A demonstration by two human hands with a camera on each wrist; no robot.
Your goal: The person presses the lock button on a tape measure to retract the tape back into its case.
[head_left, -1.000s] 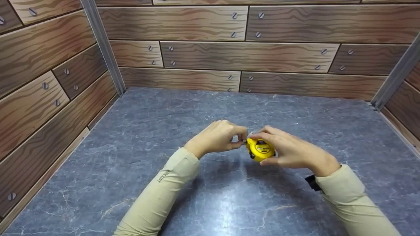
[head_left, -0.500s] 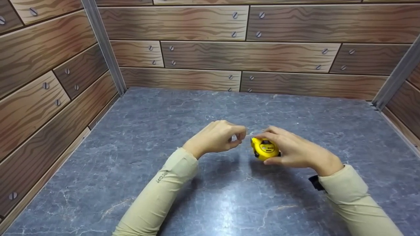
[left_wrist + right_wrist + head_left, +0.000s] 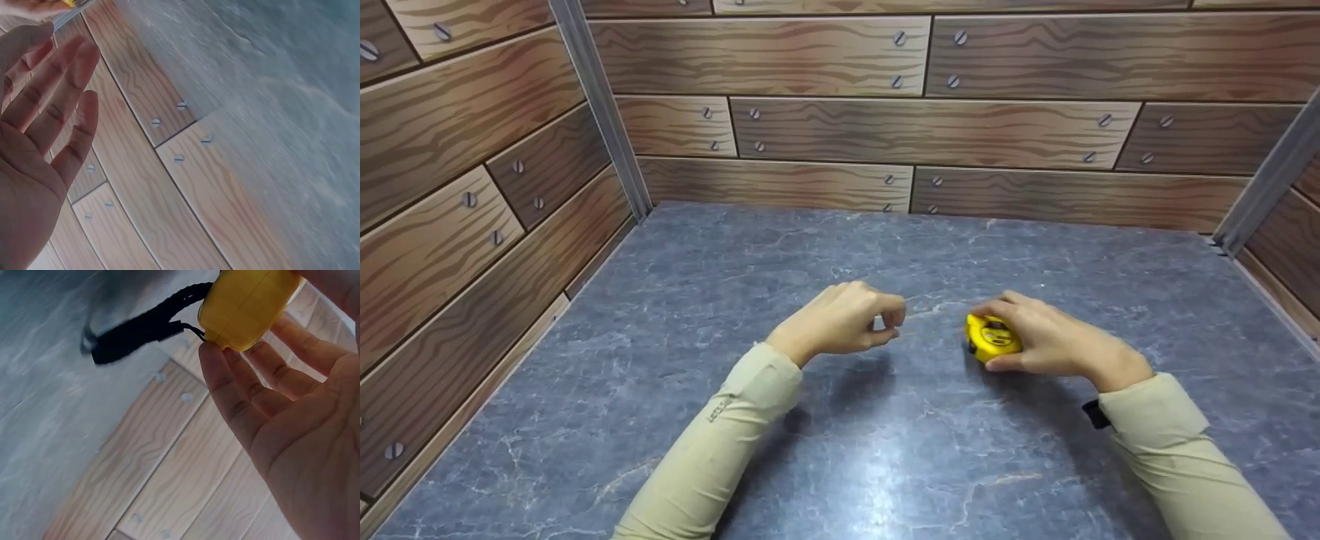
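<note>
In the head view my right hand (image 3: 1054, 337) grips a yellow tape measure (image 3: 994, 336), its fingers over the far side and thumb on the near side. It is low over the table, round label facing up. The right wrist view shows the smooth yellow case (image 3: 247, 309) between my fingers, with a black wrist strap (image 3: 135, 340) hanging from it. My left hand (image 3: 844, 319) is to the left, apart from the case, its index finger and thumb bent toward each other. No blade shows between the hands. Relaxed fingers (image 3: 73, 112) fill the left side of the left wrist view.
Both hands are over a grey-blue marbled tabletop (image 3: 780, 247). Wood-plank-patterned walls (image 3: 825, 56) enclose it at the back and sides, with metal corner posts at left (image 3: 604, 112) and right (image 3: 1271, 172). A black piece (image 3: 1096, 413) sits at the right sleeve's cuff.
The hands have drawn apart: my right hand has carried the tape measure to the right and lower, while my left has moved slightly left, away from the front of the case.
</note>
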